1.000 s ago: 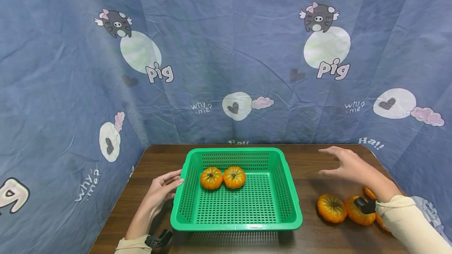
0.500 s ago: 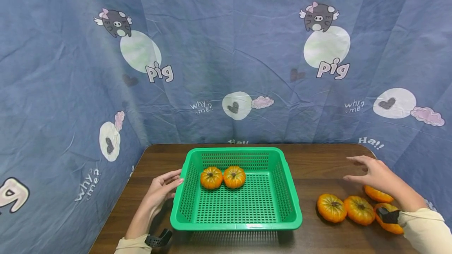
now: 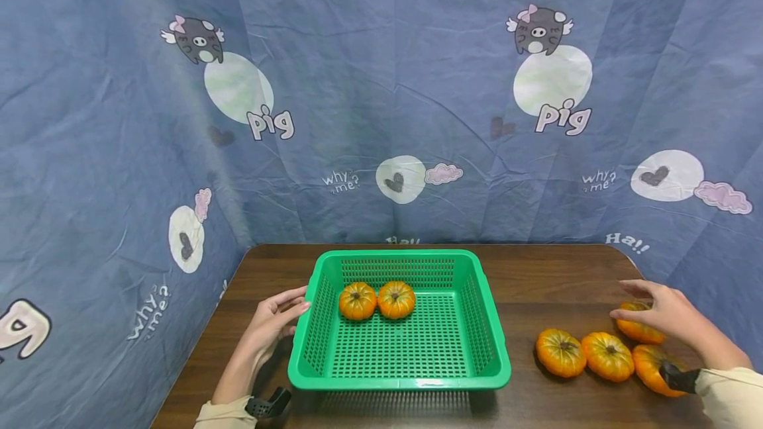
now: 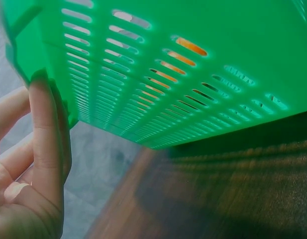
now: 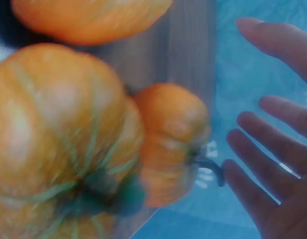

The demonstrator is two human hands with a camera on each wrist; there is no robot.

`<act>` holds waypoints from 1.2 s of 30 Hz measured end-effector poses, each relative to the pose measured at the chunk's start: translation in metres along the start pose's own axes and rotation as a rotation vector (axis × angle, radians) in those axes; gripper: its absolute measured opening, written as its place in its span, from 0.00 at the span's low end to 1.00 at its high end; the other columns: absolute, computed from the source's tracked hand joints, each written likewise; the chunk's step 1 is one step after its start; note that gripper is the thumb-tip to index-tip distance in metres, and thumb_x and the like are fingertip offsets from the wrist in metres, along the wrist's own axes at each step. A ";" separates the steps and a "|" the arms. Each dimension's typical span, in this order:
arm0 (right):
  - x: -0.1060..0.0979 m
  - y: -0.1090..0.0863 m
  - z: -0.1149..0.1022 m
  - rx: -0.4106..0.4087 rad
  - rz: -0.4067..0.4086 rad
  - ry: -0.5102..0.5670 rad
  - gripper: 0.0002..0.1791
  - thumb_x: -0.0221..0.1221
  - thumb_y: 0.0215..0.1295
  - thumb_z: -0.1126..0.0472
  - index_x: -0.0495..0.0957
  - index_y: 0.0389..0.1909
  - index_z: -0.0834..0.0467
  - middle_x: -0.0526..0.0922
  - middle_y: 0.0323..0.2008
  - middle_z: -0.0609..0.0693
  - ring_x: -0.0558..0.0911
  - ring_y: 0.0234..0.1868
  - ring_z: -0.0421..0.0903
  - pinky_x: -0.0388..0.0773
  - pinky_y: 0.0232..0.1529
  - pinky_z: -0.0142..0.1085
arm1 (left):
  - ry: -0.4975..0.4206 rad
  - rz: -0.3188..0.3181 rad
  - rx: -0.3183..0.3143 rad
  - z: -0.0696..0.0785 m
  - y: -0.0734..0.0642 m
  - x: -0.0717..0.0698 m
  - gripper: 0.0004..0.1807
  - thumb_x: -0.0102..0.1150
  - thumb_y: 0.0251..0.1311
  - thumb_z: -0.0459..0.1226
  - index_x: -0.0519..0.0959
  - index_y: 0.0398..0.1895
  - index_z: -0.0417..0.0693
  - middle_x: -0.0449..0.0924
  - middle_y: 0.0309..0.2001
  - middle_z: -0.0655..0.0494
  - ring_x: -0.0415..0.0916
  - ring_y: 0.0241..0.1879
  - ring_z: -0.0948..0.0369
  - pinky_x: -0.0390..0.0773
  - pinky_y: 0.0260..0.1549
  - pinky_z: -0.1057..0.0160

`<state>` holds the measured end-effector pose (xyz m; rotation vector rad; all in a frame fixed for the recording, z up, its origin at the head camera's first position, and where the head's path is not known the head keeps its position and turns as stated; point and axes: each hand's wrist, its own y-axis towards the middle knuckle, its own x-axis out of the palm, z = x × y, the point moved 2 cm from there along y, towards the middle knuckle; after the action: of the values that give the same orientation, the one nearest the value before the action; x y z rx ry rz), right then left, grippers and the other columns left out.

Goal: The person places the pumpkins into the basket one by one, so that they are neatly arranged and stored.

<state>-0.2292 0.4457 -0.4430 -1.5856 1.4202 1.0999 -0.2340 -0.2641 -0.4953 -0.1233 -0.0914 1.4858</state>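
A green plastic basket (image 3: pixel 398 384) stands on the wooden table, with two small orange pumpkins (image 3: pixel 357 301) side by side in its rear left part. At its left rim my left hand (image 3: pixel 271 323) pinches the edge, thumb over the rim and fingers against its outer side. In the left wrist view a finger (image 4: pixel 45 134) reaches up under the lip. My right hand (image 3: pixel 670 310) hovers at the far right, fingers spread, over the rearmost pumpkin (image 3: pixel 639 331). The right wrist view shows that pumpkin (image 5: pixel 168 144) beside the fingers, with a gap to the thumb.
Several more pumpkins (image 3: pixel 560 353) lie to the right of the basket, in a loose row near the table's right side. A blue printed cloth (image 3: pixel 381 98) hangs behind the table (image 3: pixel 518 277) and along both sides.
My right hand has moved right and lower, from over the table beside the basket to the rearmost pumpkin. My left hand and the basket stay where they were.
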 end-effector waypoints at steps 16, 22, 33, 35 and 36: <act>0.001 -0.014 0.039 0.192 0.076 0.027 0.49 0.70 0.62 0.39 0.68 0.65 0.76 0.69 0.62 0.84 0.72 0.58 0.81 0.76 0.47 0.69 | -0.004 0.009 0.001 0.001 0.000 0.001 0.32 0.65 0.70 0.36 0.69 0.74 0.36 0.85 0.43 0.65 0.85 0.39 0.67 0.88 0.35 0.64; 0.016 -0.018 0.052 0.209 -0.035 0.066 0.54 0.68 0.63 0.37 0.61 0.67 0.80 0.69 0.63 0.83 0.72 0.59 0.81 0.77 0.49 0.68 | -0.005 0.013 -0.007 0.000 0.001 0.000 0.32 0.65 0.70 0.36 0.69 0.74 0.36 0.86 0.43 0.65 0.85 0.38 0.67 0.88 0.34 0.65; 0.027 -0.019 0.060 0.272 -0.054 0.123 0.54 0.68 0.62 0.36 0.63 0.67 0.78 0.72 0.60 0.83 0.77 0.57 0.78 0.82 0.46 0.61 | -0.018 0.004 -0.003 -0.001 0.002 0.000 0.31 0.65 0.70 0.36 0.70 0.73 0.36 0.86 0.44 0.64 0.85 0.39 0.67 0.88 0.34 0.65; 0.027 -0.019 0.060 0.277 -0.054 0.117 0.54 0.68 0.62 0.35 0.63 0.67 0.77 0.72 0.60 0.84 0.76 0.57 0.78 0.82 0.45 0.61 | -0.017 0.004 -0.001 -0.001 0.002 0.000 0.31 0.65 0.70 0.36 0.70 0.73 0.36 0.86 0.44 0.64 0.85 0.39 0.67 0.88 0.34 0.65; 0.027 -0.019 0.060 0.279 -0.055 0.114 0.54 0.68 0.62 0.35 0.63 0.67 0.77 0.72 0.60 0.84 0.76 0.57 0.78 0.82 0.45 0.61 | -0.016 0.003 0.000 -0.001 0.002 0.000 0.31 0.65 0.70 0.36 0.70 0.73 0.36 0.86 0.44 0.64 0.85 0.39 0.67 0.88 0.35 0.65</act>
<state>-0.2173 0.4928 -0.4907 -1.4942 1.5215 0.7525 -0.2357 -0.2644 -0.4966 -0.1112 -0.1045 1.4902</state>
